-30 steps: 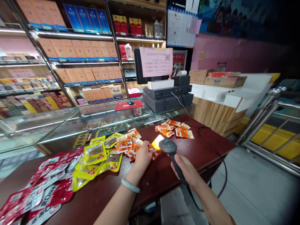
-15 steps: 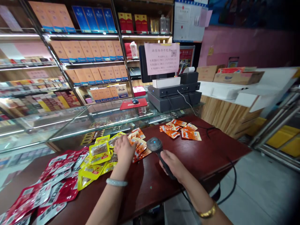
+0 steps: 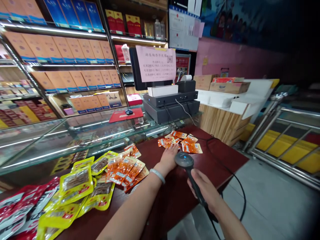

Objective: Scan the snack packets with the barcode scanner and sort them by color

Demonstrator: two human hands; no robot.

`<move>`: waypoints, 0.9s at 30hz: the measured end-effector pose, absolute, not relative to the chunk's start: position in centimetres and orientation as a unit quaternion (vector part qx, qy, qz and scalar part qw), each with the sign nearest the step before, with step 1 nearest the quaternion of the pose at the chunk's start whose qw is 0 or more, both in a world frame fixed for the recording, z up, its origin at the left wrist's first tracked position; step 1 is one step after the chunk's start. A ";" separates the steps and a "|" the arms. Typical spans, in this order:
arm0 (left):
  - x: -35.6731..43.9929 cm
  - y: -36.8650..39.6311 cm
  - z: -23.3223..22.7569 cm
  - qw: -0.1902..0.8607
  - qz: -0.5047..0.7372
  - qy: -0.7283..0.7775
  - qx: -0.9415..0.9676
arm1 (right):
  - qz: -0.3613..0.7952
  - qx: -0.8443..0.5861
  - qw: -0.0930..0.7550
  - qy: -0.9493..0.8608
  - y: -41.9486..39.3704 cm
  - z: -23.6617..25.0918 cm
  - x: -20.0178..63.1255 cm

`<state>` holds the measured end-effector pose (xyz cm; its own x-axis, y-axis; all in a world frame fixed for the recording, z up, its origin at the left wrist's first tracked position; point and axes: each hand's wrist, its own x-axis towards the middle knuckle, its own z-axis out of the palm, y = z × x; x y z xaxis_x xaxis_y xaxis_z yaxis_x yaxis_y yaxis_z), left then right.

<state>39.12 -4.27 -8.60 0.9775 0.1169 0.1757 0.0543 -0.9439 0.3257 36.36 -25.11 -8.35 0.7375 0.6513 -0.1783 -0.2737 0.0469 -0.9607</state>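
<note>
My right hand [image 3: 206, 188] is wrapped around the handle of a black barcode scanner [image 3: 184, 160], its rounded head with a small blue light raised above the table. My left hand [image 3: 169, 156], palm down with fingers stretched out, reaches to the near side of a small group of orange snack packets [image 3: 191, 147]; its fingertips touch or hover just over them. Left of that wrist lies a fanned pile of orange snack packets [image 3: 125, 170]. Beside it are yellow-edged snack packets [image 3: 77, 181] with brown strips inside, then red and silver snack packets [image 3: 25, 206].
The packets lie on a dark red table [image 3: 220, 166]. Behind it stands a glass display counter [image 3: 75, 133] with a till [image 3: 170, 108] and monitor. The scanner's cable [image 3: 243, 196] hangs over the table's right edge. A metal railing [image 3: 287, 133] stands at right.
My left hand has moved right, from the yellow and orange piles to the separate orange packets. The scanner stays in my right hand. The view has turned somewhat to the right.
</note>
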 end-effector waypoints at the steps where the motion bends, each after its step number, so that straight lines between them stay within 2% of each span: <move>1: 39.3 -4.4 -8.5 0.161 0.086 0.043 0.982 | 0.325 -0.608 0.707 -0.156 -25.3 -8.2 36.4; 9: 32.9 -5.2 -6.0 0.242 0.019 0.043 0.969 | 0.340 -0.609 0.703 -0.137 -26.4 -8.5 35.5; 11: 31.0 -5.3 -5.7 0.242 0.036 0.068 0.967 | 0.340 -0.606 0.705 -0.141 -26.5 -8.8 35.2; 15: 28.7 -5.8 -5.9 0.106 0.159 0.229 0.954 | 0.337 -0.602 0.705 -0.167 -26.8 -8.5 34.3; 17: 28.3 -6.1 -6.1 0.045 0.158 0.296 0.941 | 0.335 -0.600 0.705 -0.172 -27.0 -8.0 33.8; 19: 28.2 -6.4 -6.2 0.035 0.127 0.306 0.943 | 0.330 -0.602 0.707 -0.170 -27.1 -7.4 33.4; 21: 28.2 -6.6 -6.2 0.057 0.098 0.292 0.950 | 0.318 -0.608 0.708 -0.167 -27.3 -6.8 33.0; 24: 28.0 -6.4 -6.1 0.152 0.072 0.303 0.938 | 0.312 -0.619 0.701 -0.166 -27.2 -6.1 32.5; 27: 27.3 -5.7 -6.4 0.246 0.107 0.326 0.907 | 0.333 -0.620 0.687 -0.183 -26.9 -5.6 31.9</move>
